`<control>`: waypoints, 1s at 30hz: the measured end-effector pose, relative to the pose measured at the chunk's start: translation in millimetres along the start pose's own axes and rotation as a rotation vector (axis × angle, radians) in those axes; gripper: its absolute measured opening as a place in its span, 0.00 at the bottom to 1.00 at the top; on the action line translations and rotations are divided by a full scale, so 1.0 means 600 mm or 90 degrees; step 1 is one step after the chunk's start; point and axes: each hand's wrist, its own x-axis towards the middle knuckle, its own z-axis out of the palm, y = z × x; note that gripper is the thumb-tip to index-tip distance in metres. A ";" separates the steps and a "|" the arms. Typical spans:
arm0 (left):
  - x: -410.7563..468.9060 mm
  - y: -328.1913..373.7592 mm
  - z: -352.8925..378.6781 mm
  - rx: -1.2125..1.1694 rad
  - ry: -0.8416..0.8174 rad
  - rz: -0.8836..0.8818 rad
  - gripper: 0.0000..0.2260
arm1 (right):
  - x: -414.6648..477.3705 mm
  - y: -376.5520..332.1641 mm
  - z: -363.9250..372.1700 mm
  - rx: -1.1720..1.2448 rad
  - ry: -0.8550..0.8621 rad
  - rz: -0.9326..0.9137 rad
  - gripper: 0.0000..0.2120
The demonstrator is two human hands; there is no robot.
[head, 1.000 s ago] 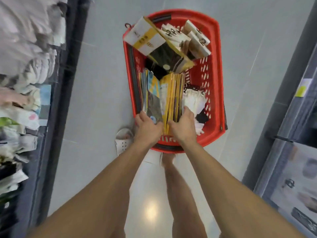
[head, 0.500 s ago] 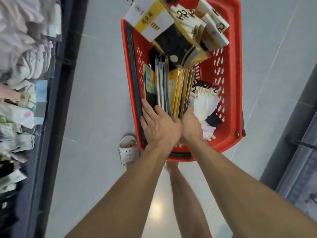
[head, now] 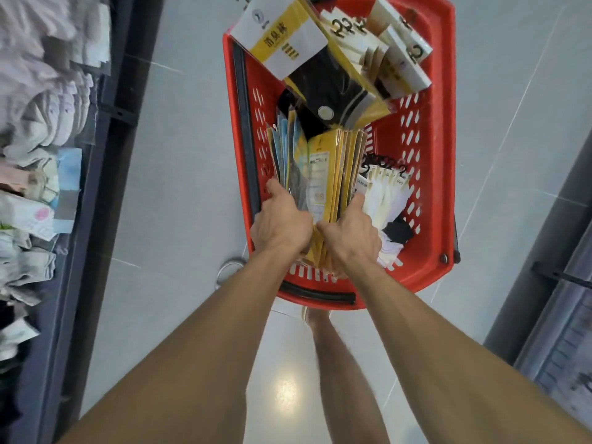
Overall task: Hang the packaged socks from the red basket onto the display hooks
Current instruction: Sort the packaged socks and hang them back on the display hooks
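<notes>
A red basket [head: 429, 174] stands on the floor in front of me, full of packaged socks. In its near half several flat yellow and blue sock packs [head: 320, 168] stand on edge as one bundle. My left hand [head: 282, 222] grips the bundle's left side, thumb along the blue packs. My right hand [head: 350, 232] grips its right side, fingers curled round the yellow packs. A large yellow and white pack with black socks [head: 307, 59] leans at the basket's far end, next to beige boxed packs [head: 394, 52]. White socks on black hangers [head: 384, 190] lie at the right.
A dark display rack [head: 38, 155] with hanging pale socks runs down the left side. A grey shelf unit [head: 563, 299] with a black hook stands at the right. Grey tiled floor [head: 179, 187] lies between them. My legs and a white sandal [head: 229, 267] are below the basket.
My left hand went from lying flat on the packs to gripping the bundle's left side. The yellow packs have fanned open between both hands. The view moved closer to the basket.
</notes>
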 end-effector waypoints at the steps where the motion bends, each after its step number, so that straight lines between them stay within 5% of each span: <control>1: -0.007 -0.004 -0.005 0.007 0.000 0.018 0.27 | -0.009 0.001 -0.007 0.007 0.003 -0.003 0.26; 11: -0.095 -0.046 -0.070 -0.157 -0.065 0.041 0.35 | -0.136 0.019 -0.132 0.053 0.036 -0.010 0.23; 15: -0.109 -0.071 -0.106 -0.297 -0.141 -0.025 0.32 | -0.147 0.046 -0.211 0.167 -0.116 0.093 0.26; 18: -0.129 -0.092 -0.140 -0.413 -0.196 -0.068 0.31 | -0.170 0.053 -0.273 0.307 -0.262 0.124 0.19; 22: -0.172 -0.112 -0.178 -0.437 -0.195 0.000 0.39 | -0.237 0.034 -0.328 0.229 -0.201 0.109 0.21; 26: -0.240 -0.114 -0.229 -0.383 -0.142 0.163 0.47 | -0.349 -0.085 -0.342 -0.119 0.000 -0.119 0.32; 30: -0.330 -0.101 -0.325 -0.454 -0.017 0.208 0.33 | -0.471 -0.227 -0.329 -0.363 0.030 -0.418 0.42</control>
